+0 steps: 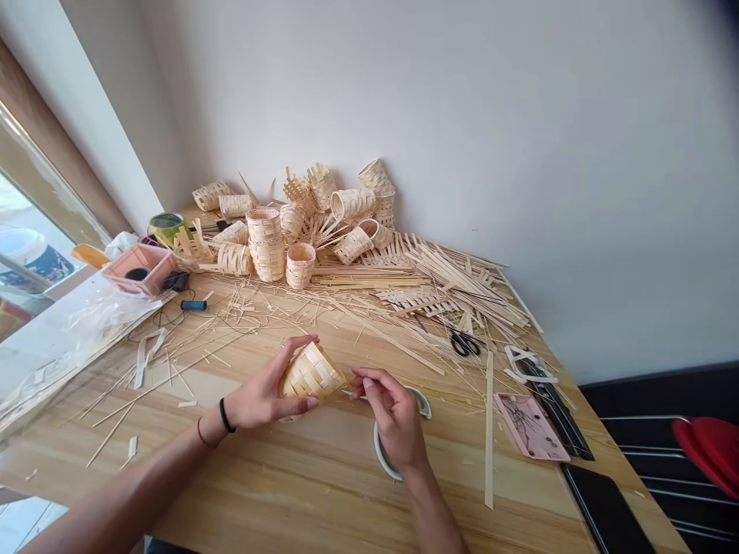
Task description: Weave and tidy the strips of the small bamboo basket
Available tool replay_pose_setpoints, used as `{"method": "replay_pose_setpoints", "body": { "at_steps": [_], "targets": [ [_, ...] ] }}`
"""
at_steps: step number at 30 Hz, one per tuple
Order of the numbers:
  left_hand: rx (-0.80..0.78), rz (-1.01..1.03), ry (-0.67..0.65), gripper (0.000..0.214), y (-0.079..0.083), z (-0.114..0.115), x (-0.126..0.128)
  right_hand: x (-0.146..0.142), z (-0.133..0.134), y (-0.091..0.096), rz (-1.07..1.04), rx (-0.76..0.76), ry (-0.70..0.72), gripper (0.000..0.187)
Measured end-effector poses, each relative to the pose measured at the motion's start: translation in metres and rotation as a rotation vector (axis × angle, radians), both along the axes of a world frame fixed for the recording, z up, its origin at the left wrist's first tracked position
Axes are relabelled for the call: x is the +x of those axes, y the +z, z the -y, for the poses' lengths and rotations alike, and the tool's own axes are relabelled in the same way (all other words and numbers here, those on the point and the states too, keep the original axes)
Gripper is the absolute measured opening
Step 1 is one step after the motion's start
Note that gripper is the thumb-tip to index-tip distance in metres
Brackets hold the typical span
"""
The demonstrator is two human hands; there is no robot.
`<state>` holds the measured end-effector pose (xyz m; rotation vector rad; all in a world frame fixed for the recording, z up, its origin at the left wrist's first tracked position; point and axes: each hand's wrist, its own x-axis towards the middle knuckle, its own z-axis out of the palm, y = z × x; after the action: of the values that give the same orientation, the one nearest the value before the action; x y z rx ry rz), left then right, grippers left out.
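Observation:
My left hand (269, 388) is wrapped round a small woven basket (315, 373) of pale wood strips, thumb on the near side and fingers over the far side. The basket is tilted, its rim facing right, and is held over the table. Close to that rim, my right hand (396, 415) is closed in a pinch. Whatever lies between its fingertips is too small to make out. Beneath the right hand and partly hidden by it, a pale ring-shaped thing (381, 454) rests on the table.
Several finished baskets (267, 258) and loose wood strips (456, 281) are piled against the wall. Black scissors (463, 343), a pink tray (532, 427) with pins and a black phone (606, 508) lie on the right. A pink box (140, 271) stands at the left.

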<state>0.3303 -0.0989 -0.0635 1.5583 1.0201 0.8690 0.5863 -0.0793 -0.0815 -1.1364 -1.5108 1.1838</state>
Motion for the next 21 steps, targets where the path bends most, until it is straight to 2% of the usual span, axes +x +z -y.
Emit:
{"method": "replay_pose_setpoints", "body": {
  "at_steps": [10,14,21],
  "targets": [
    [-0.002,-0.065,0.04,0.086,-0.004,0.0,0.0,-0.003,0.0,0.002,0.032,0.024,-0.038,0.027],
    [0.0,-0.073,0.059,0.086,-0.006,-0.001,0.0,-0.001,0.0,0.001,0.038,0.032,-0.004,0.027],
    [0.006,0.002,0.1,0.085,-0.012,-0.003,-0.002,-0.003,0.001,0.002,0.031,-0.006,0.094,0.049]
  ]
}}
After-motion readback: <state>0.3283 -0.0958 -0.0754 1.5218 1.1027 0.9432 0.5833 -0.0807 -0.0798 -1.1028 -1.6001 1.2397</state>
